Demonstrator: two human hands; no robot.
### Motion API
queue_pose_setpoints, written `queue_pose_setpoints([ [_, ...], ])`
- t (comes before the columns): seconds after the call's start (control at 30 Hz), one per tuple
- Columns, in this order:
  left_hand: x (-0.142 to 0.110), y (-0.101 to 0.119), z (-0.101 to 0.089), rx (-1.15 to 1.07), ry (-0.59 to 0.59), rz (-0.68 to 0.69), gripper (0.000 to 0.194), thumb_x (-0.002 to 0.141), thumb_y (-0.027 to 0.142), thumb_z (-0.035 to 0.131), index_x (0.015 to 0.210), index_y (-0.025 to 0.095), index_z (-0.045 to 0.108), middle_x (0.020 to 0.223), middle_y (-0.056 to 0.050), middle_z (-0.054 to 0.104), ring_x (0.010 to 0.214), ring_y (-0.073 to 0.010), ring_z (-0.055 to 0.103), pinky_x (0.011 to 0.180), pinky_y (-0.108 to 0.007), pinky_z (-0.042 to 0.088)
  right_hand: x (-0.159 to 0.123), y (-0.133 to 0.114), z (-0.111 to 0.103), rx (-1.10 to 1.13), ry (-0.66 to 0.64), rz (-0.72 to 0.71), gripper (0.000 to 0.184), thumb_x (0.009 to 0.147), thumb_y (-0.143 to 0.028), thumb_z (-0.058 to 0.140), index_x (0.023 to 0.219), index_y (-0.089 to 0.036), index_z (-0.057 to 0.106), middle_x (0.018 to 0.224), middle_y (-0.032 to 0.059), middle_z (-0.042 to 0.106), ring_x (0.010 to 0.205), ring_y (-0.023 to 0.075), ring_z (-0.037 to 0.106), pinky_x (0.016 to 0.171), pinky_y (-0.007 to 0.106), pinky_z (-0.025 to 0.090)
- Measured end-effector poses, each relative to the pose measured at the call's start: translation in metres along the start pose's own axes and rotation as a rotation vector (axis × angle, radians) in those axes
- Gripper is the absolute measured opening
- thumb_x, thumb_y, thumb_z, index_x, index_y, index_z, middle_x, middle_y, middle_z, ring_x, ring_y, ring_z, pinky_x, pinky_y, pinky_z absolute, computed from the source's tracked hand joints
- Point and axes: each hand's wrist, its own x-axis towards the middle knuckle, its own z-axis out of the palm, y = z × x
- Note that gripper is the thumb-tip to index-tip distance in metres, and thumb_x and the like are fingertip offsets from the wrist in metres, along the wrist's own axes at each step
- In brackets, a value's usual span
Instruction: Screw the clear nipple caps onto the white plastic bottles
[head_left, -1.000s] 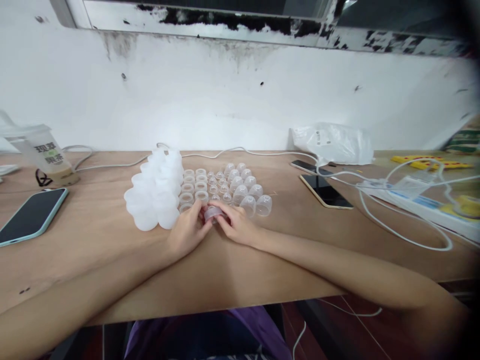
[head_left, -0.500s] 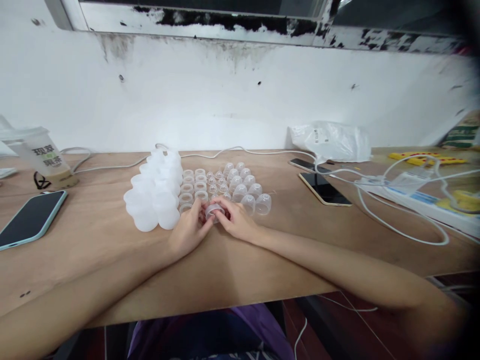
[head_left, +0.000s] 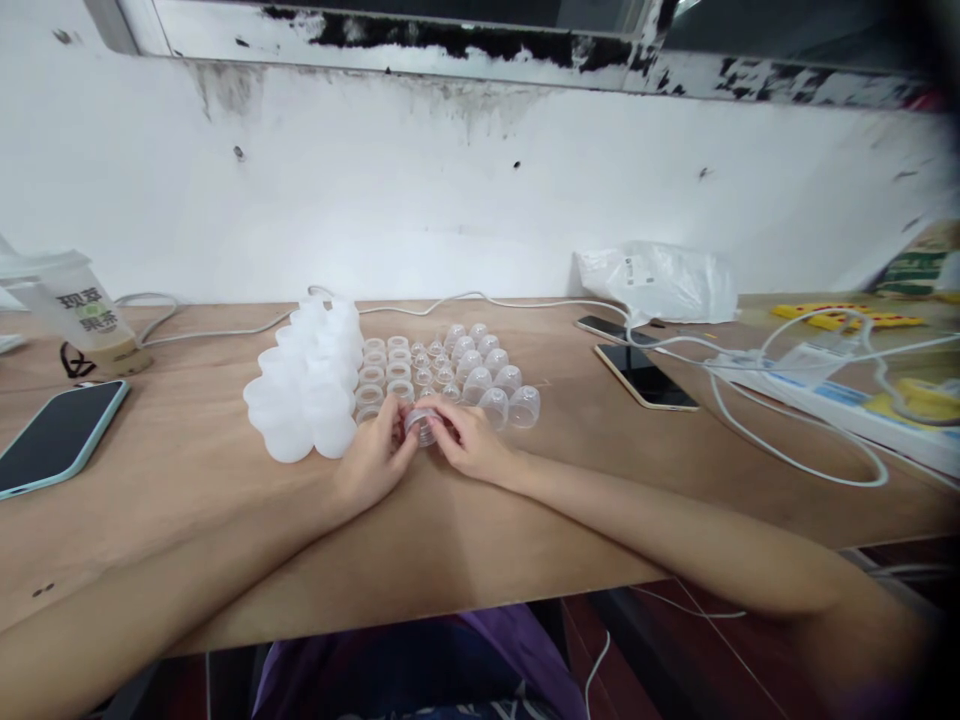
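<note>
Between my fingertips, near the middle of the table, is a clear plastic screw ring (head_left: 424,430) with ridged sides. My left hand (head_left: 377,448) grips it from the left and my right hand (head_left: 474,445) from the right, both with fingers bent. My fingers hide part of it, and whether another part sits inside I cannot tell. Just beyond my hands stand rows of clear rings (head_left: 400,389), small bottle nipples (head_left: 424,378) and domed clear caps (head_left: 494,407). White translucent bottles (head_left: 300,410) in a lobed cluster stand left of the rings.
To the left are a phone (head_left: 64,440) and a drink cup (head_left: 94,310). At the right lie another phone (head_left: 646,378), a plastic bag (head_left: 660,283), a power strip (head_left: 810,395) and looped white cables (head_left: 720,410). The table's front edge (head_left: 420,622) runs below my forearms.
The ring has been tilted and turned between my fingers, so its ridged side now shows more. Both hands stay in about the same place. The view has shifted slightly.
</note>
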Motion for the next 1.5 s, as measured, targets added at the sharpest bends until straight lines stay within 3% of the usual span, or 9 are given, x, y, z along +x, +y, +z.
queue_pose_setpoints([
  [0.2,0.0,0.0,0.0,0.003,-0.011,0.001,0.009,0.081,0.028,0.037,0.08,0.02,0.034,0.06,0.005,0.047,0.05,-0.0092,0.046,0.048,-0.022,0.036,0.0,0.0,0.0,-0.023,0.005,0.037,0.022,0.082,-0.016,0.034,0.098,-0.017,0.049,0.08,0.0016,0.059,0.059,0.0079,0.05,0.06,0.02,0.041],
  [0.4,-0.003,0.007,-0.002,0.07,-0.008,-0.002,0.011,0.082,0.031,0.037,0.082,0.02,0.036,0.054,0.006,0.042,0.047,-0.0097,0.043,0.047,-0.022,0.033,0.0,-0.002,-0.002,-0.026,0.029,-0.007,0.022,0.082,-0.015,0.033,0.098,-0.016,0.048,0.086,0.0034,0.06,0.07,0.01,0.055,0.066,0.022,0.043],
  [0.57,-0.005,0.005,-0.002,0.185,-0.02,0.007,0.006,0.083,0.024,0.03,0.083,0.02,0.035,0.061,0.002,0.047,0.054,-0.0125,0.048,0.052,-0.024,0.037,-0.003,-0.002,-0.001,-0.065,-0.025,-0.054,0.028,0.08,-0.015,0.036,0.107,-0.016,0.044,0.094,0.0056,0.059,0.075,0.0117,0.055,0.069,0.025,0.044],
  [0.87,-0.006,0.007,-0.002,0.471,-0.035,-0.041,0.01,0.083,0.026,0.031,0.084,0.019,0.037,0.065,0.0,0.055,0.057,-0.0155,0.055,0.05,-0.025,0.039,-0.003,-0.002,-0.001,-0.033,-0.023,-0.034,0.03,0.077,-0.011,0.038,0.103,-0.018,0.05,0.087,0.0039,0.062,0.073,0.0128,0.057,0.066,0.026,0.046],
  [1.0,-0.012,0.022,-0.007,0.612,-0.014,0.144,0.027,0.082,0.037,0.034,0.098,0.015,0.039,0.084,-0.007,0.058,0.074,-0.019,0.057,0.052,-0.026,0.042,-0.003,0.002,-0.003,0.213,0.055,0.083,0.031,0.078,-0.011,0.034,0.1,-0.021,0.054,0.088,0.0033,0.061,0.066,0.0115,0.058,0.057,0.025,0.048],
  [1.13,-0.016,0.04,-0.035,0.77,0.093,0.415,0.034,0.079,0.037,0.042,0.105,0.015,0.041,0.106,-0.011,0.05,0.096,-0.0225,0.049,0.073,-0.032,0.042,-0.002,0.003,-0.008,0.62,0.125,0.331,0.028,0.081,-0.018,0.036,0.103,-0.023,0.052,0.072,0.001,0.058,0.053,0.0101,0.056,0.038,0.02,0.044],
  [1.23,-0.014,0.043,-0.07,0.954,0.22,0.38,0.037,0.076,0.041,0.046,0.103,0.016,0.046,0.107,-0.012,0.05,0.097,-0.0276,0.046,0.08,-0.042,0.036,-0.001,-0.002,-0.014,0.772,0.18,0.39,0.027,0.078,-0.024,0.046,0.105,-0.022,0.048,0.073,0.0015,0.057,0.063,0.0127,0.058,0.039,0.019,0.046],
  [1.37,-0.006,0.03,-0.108,1.155,0.088,0.325,0.049,0.07,0.052,0.049,0.103,0.016,0.05,0.105,-0.013,0.053,0.099,-0.0339,0.043,0.081,-0.049,0.03,0.0,-0.008,-0.016,0.851,0.134,0.405,0.036,0.075,-0.029,0.052,0.109,-0.022,0.044,0.079,0.0026,0.054,0.067,0.013,0.057,0.04,0.019,0.047],
  [1.5,0.001,0.02,-0.117,1.162,-0.047,0.312,0.05,0.067,0.053,0.05,0.103,0.018,0.053,0.1,-0.012,0.057,0.096,-0.0336,0.046,0.078,-0.046,0.032,-0.001,-0.007,-0.012,0.9,0.068,0.406,0.04,0.075,-0.03,0.053,0.112,-0.024,0.041,0.08,0.002,0.052,0.071,0.0139,0.057,0.043,0.02,0.048],
])
